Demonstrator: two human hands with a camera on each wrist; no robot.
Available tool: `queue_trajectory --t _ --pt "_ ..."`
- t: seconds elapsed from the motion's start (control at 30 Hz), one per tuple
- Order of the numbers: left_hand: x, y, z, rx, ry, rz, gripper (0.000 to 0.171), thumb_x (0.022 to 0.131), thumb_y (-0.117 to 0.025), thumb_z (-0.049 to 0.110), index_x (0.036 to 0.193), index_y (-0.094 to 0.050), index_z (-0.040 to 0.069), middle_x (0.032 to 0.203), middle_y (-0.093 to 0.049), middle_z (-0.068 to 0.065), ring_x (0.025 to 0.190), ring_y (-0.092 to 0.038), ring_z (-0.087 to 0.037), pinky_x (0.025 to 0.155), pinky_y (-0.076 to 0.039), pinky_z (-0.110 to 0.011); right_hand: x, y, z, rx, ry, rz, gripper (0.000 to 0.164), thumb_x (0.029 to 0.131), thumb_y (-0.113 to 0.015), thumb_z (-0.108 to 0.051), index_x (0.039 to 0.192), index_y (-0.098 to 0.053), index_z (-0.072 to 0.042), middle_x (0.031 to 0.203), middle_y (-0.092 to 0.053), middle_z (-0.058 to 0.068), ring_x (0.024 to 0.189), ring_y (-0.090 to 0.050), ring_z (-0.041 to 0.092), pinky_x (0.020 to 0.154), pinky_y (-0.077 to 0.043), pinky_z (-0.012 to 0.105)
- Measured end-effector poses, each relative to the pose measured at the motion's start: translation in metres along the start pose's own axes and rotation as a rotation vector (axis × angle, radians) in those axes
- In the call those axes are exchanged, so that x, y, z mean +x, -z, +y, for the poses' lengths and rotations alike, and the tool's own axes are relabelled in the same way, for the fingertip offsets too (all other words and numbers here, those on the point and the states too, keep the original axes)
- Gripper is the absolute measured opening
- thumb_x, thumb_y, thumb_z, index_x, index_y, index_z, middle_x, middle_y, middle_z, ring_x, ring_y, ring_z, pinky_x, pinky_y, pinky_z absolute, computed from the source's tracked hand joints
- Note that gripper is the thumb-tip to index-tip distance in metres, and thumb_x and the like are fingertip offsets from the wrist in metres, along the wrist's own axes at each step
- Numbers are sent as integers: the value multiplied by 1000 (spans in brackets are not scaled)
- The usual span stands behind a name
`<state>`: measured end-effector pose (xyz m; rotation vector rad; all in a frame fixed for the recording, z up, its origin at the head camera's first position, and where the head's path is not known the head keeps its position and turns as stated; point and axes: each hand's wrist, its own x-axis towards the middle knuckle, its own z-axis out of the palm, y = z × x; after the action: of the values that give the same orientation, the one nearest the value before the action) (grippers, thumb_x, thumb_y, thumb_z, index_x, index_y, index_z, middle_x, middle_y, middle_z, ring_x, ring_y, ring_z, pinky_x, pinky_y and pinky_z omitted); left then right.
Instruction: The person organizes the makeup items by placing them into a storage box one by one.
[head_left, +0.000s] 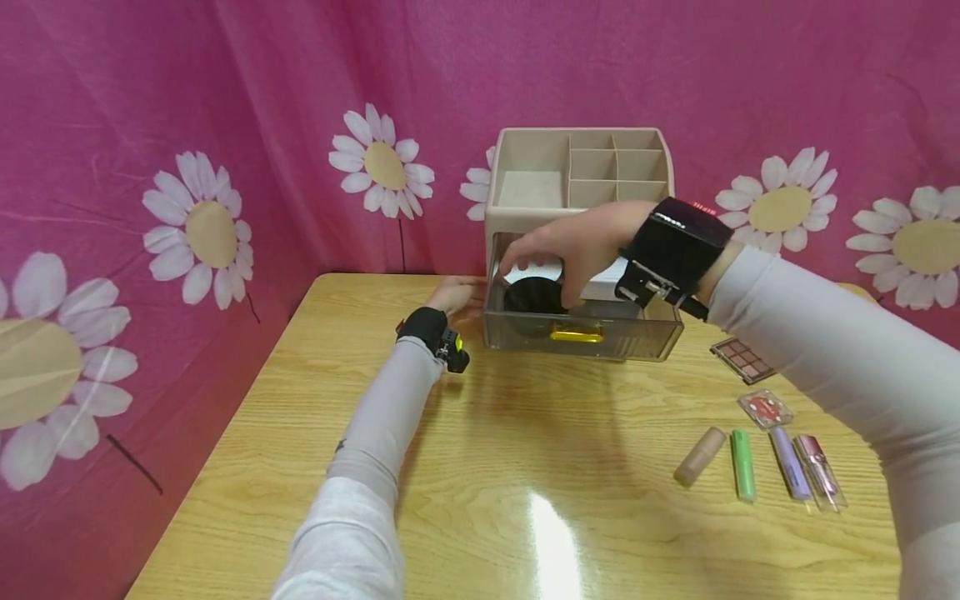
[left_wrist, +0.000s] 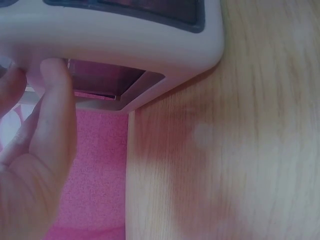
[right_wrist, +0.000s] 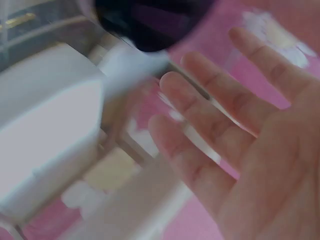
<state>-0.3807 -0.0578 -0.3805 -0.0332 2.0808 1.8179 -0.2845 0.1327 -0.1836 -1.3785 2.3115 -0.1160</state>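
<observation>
A beige cosmetics organizer (head_left: 531, 218) stands at the back of the table, its clear drawer (head_left: 637, 337) with a gold handle (head_left: 576, 333) pulled out. In the drawer are a black round object (head_left: 534, 295), its exact kind unclear, and something white. My right hand (head_left: 592, 242) is over the drawer, fingers spread around the black object. The right wrist view shows the fingers (right_wrist: 195, 120) fairly straight, apart from that object at the top edge. My left hand (head_left: 457, 294) is at the organizer's left side, its fingertips (left_wrist: 56, 75) touching the wall by an opening.
To the right on the wooden table (head_left: 360, 500) lie an eyeshadow palette (head_left: 742, 358), a clear compact (head_left: 766, 408), a beige tube (head_left: 700, 456), a green tube (head_left: 742, 465), a purple tube (head_left: 790, 462) and a pink-capped tube (head_left: 821, 471). A pink flowered curtain (head_left: 300, 108) hangs behind.
</observation>
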Motion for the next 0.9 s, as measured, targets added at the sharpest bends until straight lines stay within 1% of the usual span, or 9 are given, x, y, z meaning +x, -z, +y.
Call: queue_trajectory --t 0.17,0.23,0.27,0.4,0.47,0.5,0.7,0.83,0.9 --pt "25 6 -16 -20 -9 -2 39 92 -43 -2 130 -50 4 112 -61 -14 93 -62 -22 82 -53 -32 -22 7 -11 -59 9 191 48 79 -66 0 124 -49 1 122 -53 14 111 -49 29 96 -42 42" --pt "25 6 -17 -33 -8 -5 39 92 -43 -2 129 -51 5 112 -62 -14 95 -61 -23 83 -52 -34 -30 4 -19 -109 14 296 42 80 -66 -3 120 -53 0 117 -56 11 107 -53 27 94 -44 40" --pt "19 5 -15 -40 -9 -6 39 91 -43 -3 129 -51 5 112 -62 -14 96 -61 -23 84 -52 -34 -34 2 -24 -136 11 349 41 80 -67 -4 120 -54 -1 117 -57 10 107 -53 26 93 -44 39" --pt "26 7 -19 -58 -26 -19 39 90 -42 -5 125 -55 6 107 -63 -15 93 -62 -25 80 -53 -34 -46 -17 -47 -252 8 555 37 78 -70 -6 113 -58 -4 108 -59 6 96 -56 19 84 -49 35" --pt "33 8 -23 -57 -29 -9 39 90 -43 -5 125 -55 7 108 -63 -14 93 -62 -25 80 -53 -34 -50 -29 -57 -286 -4 629 37 77 -71 -6 112 -58 -5 106 -58 6 92 -56 17 80 -51 34" --pt "42 10 -26 -49 -27 -1 39 90 -43 -4 125 -55 8 109 -62 -14 92 -62 -25 80 -53 -34 -51 -36 -61 -302 -11 662 37 77 -72 -7 111 -58 -5 105 -57 5 89 -56 17 76 -52 33" --pt "38 8 -21 -22 -8 13 42 91 -41 -3 131 -49 6 116 -60 -16 94 -61 -23 82 -53 -34 -49 -74 -69 -409 29 851 39 71 -77 -3 106 -60 -1 99 -59 10 88 -57 22 74 -53 35" --pt "13 2 -8 1 0 19 42 92 -39 -3 133 -47 4 119 -57 -17 95 -59 -22 87 -50 -34 -45 -99 -64 -480 57 959 38 69 -77 1 104 -60 3 94 -59 13 85 -58 25 75 -53 36" --pt "1 -1 -3 -1 -2 17 39 92 -40 -3 129 -51 5 114 -60 -16 95 -60 -22 86 -51 -32 -43 -112 -63 -524 56 997 39 69 -75 2 105 -60 4 93 -60 14 84 -59 26 75 -54 37"
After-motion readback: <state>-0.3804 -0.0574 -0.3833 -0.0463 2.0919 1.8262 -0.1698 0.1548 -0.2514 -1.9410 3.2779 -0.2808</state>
